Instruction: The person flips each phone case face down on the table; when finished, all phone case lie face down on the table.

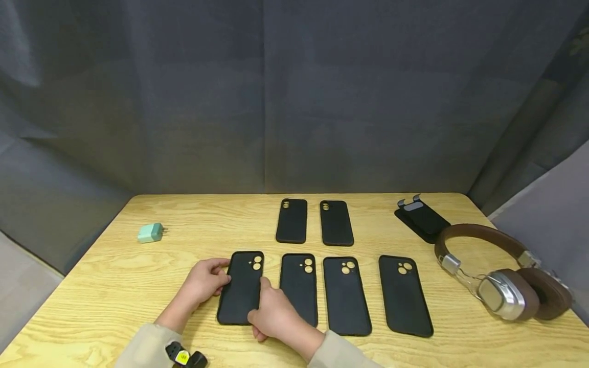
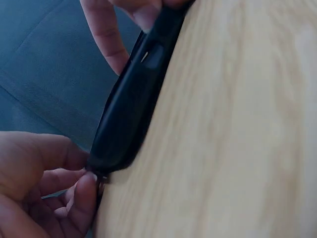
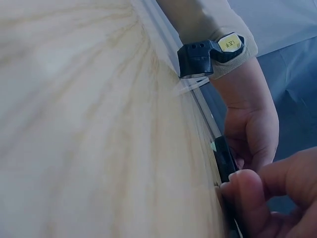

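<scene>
Worktop, wood-grain, contents L to R: far L, mint plug adapter, prongs facing R. Next, beige L sleeve w/ blk wrist cam, yellow label. L hand: fingers grasping L edge of a phone case, thumb over rim. Said held case, blk, front row, L-most of 4, btwn both hands; two cam cut-outs at top R; whether flat on worktop or slightly raised, can't tell. R hand: fingers grasping same case, lower R edge. Behind, back row, L unit: blk case, cut-outs top L. Front row, 2nd: blk case, partly hidden by R hand. Back row, R unit: blk case, just beside its neighbor, apart. Front row, 3rd: blk case, cut-outs top R; 4th: blk case, similar, tilted slightly. Back R: blk folding item w/ grey hooks, lying at an angle. Far R: headphones, brn band, brn/silver cups, lying on side.
</scene>
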The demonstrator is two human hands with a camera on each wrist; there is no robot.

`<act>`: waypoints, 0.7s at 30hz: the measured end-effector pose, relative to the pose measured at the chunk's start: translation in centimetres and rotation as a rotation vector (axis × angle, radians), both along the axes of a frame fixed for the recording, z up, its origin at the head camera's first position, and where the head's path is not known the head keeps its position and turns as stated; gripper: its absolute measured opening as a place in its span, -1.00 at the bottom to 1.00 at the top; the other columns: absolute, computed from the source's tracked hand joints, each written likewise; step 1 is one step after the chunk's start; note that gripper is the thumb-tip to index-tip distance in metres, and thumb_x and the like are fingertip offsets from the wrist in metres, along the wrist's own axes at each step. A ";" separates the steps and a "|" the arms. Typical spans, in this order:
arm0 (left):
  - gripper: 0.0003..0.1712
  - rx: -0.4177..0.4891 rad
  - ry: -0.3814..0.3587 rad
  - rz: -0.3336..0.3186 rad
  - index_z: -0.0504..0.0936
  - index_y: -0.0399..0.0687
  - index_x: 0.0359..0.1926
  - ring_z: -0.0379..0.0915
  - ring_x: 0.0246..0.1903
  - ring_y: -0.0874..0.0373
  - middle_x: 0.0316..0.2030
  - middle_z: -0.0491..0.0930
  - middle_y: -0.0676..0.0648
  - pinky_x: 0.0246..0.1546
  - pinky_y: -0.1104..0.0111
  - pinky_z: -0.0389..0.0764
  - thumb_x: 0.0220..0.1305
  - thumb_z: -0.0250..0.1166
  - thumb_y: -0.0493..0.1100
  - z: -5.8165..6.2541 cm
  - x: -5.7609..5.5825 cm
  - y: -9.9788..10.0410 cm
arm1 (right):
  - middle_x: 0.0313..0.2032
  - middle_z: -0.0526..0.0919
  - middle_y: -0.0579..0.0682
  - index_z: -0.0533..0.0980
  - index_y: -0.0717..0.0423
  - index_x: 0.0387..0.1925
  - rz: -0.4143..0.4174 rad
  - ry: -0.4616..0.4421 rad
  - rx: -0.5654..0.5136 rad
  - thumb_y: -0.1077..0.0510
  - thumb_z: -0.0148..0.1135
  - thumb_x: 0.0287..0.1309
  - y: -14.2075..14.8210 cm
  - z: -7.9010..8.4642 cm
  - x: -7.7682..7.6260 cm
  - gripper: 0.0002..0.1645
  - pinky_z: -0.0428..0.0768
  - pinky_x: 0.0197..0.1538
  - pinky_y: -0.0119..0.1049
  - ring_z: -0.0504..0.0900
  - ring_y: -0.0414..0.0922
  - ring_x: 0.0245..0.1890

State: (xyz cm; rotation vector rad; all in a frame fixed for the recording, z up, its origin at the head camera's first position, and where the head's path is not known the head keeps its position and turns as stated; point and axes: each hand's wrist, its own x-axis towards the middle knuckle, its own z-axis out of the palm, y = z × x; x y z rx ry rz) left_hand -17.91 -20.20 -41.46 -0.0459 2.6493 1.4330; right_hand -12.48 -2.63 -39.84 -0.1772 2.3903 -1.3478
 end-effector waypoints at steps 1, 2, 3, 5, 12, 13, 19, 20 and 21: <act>-0.51 -0.004 0.001 0.001 0.45 -0.42 0.10 0.39 -0.64 0.19 -0.54 0.49 -0.06 -0.62 0.38 0.46 0.09 0.22 -0.41 0.1 0.1 0.0 | -0.85 0.50 -0.03 -0.01 0.42 0.33 -0.002 0.006 0.000 0.39 0.14 -0.01 0.0 0.0 0.0 -0.12 0.43 -0.76 -0.39 0.39 -0.26 -0.92; -0.51 -0.009 0.004 0.000 0.45 -0.44 0.10 0.41 -0.61 0.19 -0.50 0.50 -0.07 -0.59 0.37 0.49 0.09 0.22 -0.41 0.2 0.1 -0.1 | -0.86 0.50 -0.03 0.00 0.41 0.33 -0.006 0.009 -0.006 0.39 0.15 -0.02 0.1 0.0 0.1 -0.12 0.43 -0.75 -0.38 0.39 -0.26 -0.93; -0.51 -0.014 0.006 0.000 0.46 -0.45 0.09 0.44 -0.56 0.18 -0.46 0.52 -0.08 -0.57 0.36 0.52 0.09 0.22 -0.41 0.2 0.2 -0.1 | -0.86 0.49 -0.03 0.00 0.40 0.33 -0.009 0.011 -0.013 0.39 0.15 -0.03 0.1 0.0 0.1 -0.12 0.43 -0.75 -0.37 0.38 -0.26 -0.93; -0.52 -0.019 0.008 0.003 0.46 -0.45 0.08 0.49 -0.48 0.17 -0.40 0.54 -0.11 -0.51 0.33 0.56 0.08 0.22 -0.41 0.4 0.3 -0.2 | -0.87 0.48 -0.04 0.02 0.36 0.33 -0.014 0.015 -0.028 0.39 0.16 -0.04 0.1 0.1 0.2 -0.12 0.43 -0.74 -0.36 0.37 -0.25 -0.93; -0.53 0.063 0.018 -0.006 0.49 -0.38 0.09 0.52 -0.36 0.13 -0.26 0.58 -0.18 -0.45 0.35 0.55 0.08 0.18 -0.42 1.0 0.4 -0.3 | -0.87 0.45 -0.04 0.21 0.16 0.23 -0.002 -0.010 -0.079 0.36 0.19 -0.03 0.0 0.3 0.6 -0.27 0.40 -0.75 -0.33 0.35 -0.22 -0.93; -0.53 0.070 0.020 -0.005 0.49 -0.37 0.09 0.51 -0.36 0.14 -0.26 0.57 -0.18 -0.45 0.37 0.53 0.08 0.18 -0.42 1.2 0.4 -0.2 | -0.87 0.45 -0.03 0.22 0.14 0.21 -0.002 -0.016 -0.088 0.36 0.19 -0.04 0.0 0.3 0.7 -0.29 0.40 -0.75 -0.32 0.35 -0.22 -0.93; -0.53 0.109 0.034 0.015 0.48 -0.37 0.10 0.48 -0.38 0.15 -0.26 0.52 -0.21 -0.40 0.35 0.58 0.10 0.18 -0.42 3.0 0.5 -0.3 | -0.86 0.45 -0.04 0.18 0.06 0.22 -0.024 0.004 -0.143 0.40 0.15 -0.09 0.3 0.7 0.5 -0.23 0.41 -0.75 -0.33 0.36 -0.22 -0.92; -0.53 0.118 0.036 0.017 0.47 -0.38 0.11 0.50 -0.36 0.14 -0.25 0.52 -0.23 -0.38 0.34 0.59 0.11 0.18 -0.42 3.4 0.6 -0.3 | -0.86 0.45 -0.05 0.17 0.05 0.22 -0.023 0.013 -0.153 0.41 0.15 -0.09 0.3 0.7 0.4 -0.23 0.40 -0.75 -0.34 0.36 -0.23 -0.92; -0.52 0.117 0.042 0.019 0.46 -0.39 0.12 0.51 -0.34 0.13 -0.24 0.52 -0.24 -0.35 0.33 0.60 0.12 0.18 -0.42 3.8 0.8 -0.3 | -0.86 0.44 -0.05 0.17 0.05 0.22 -0.022 0.021 -0.165 0.41 0.14 -0.10 0.4 0.8 0.3 -0.22 0.40 -0.75 -0.34 0.36 -0.23 -0.92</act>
